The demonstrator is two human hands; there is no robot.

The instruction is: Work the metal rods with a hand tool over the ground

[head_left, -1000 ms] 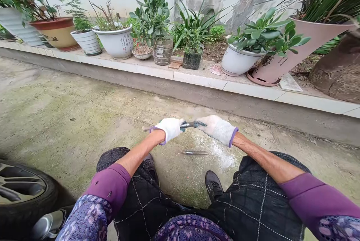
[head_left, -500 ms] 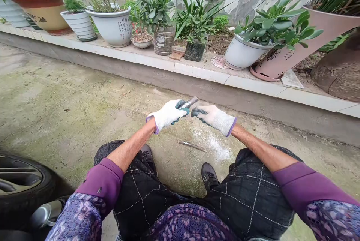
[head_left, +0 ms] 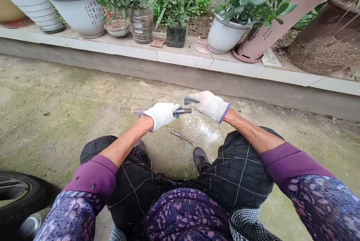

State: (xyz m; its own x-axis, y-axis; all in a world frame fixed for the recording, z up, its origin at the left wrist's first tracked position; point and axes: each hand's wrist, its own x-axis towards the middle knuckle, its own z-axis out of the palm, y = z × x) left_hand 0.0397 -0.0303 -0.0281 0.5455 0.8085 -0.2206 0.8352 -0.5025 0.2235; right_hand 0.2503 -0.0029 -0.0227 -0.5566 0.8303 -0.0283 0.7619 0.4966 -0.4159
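My left hand, in a white glove with dark fingertips, is closed round a thin metal rod held level above the ground. The rod sticks out on both sides of the fist. My right hand, gloved the same way, sits at the rod's right end with its fingers curled together. I cannot tell whether they grip the tip. A second thin rod lies on the concrete just below my hands, beside a patch of white powder.
My knees and dark shoes are below the hands. A car tyre is at the lower left. A raised tiled ledge runs across the back, carrying several potted plants such as a white pot.
The left hand has turned the rod from pointing up-right back to level. The right hand has closed in on its right end. The view has tilted down and shifted.
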